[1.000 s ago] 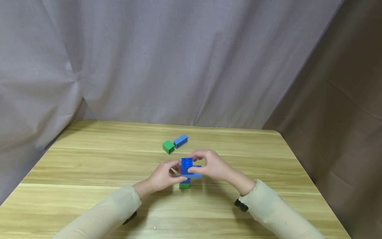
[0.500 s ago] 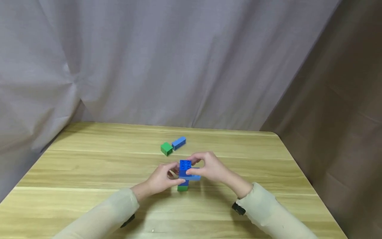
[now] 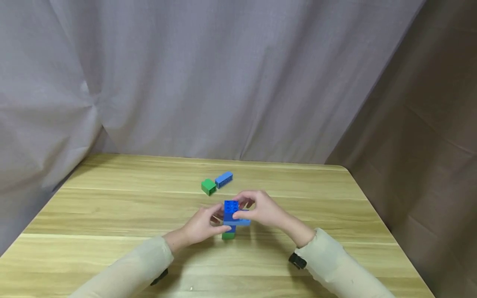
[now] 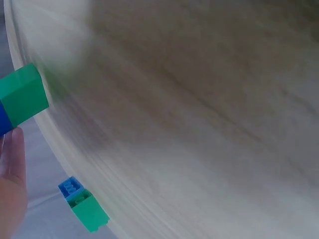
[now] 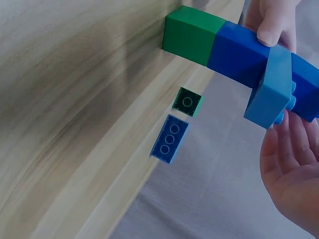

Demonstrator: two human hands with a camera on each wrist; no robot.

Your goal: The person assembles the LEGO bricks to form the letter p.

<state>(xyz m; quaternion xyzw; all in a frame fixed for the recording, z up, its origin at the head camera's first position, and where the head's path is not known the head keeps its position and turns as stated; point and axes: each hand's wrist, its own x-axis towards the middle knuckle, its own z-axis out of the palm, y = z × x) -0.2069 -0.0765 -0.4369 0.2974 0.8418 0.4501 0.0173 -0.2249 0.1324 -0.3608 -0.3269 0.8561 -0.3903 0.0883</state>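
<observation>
**Upright stack of plastic blocks [image 3: 231, 216] kept in a two-handed hold, with only a small shift of the left thumb**

Little has been altered since a second ago. The order of the stack is unchanged: a green block [image 3: 228, 236] at the bottom, a dark blue block [image 5: 239, 52] above it, a long light blue block [image 3: 243, 222] set crosswise and jutting to the right, and a studded dark blue block [image 3: 231, 206] on top.

The lower dark blue block is pinched by the left hand [image 3: 198, 226], whose thumb is now seen slightly lower, just beneath the light blue block. The top block is clamped between the thumb and fingers of the right hand [image 3: 263, 209], as before. Whether the base touches the wooden table [image 3: 130, 198] cannot be told.

Beyond the stack, a loose green block [image 3: 208, 187] and a loose light blue block [image 3: 224, 179] are left lying just beside each other, their positions on the tabletop unchanged.
</observation>
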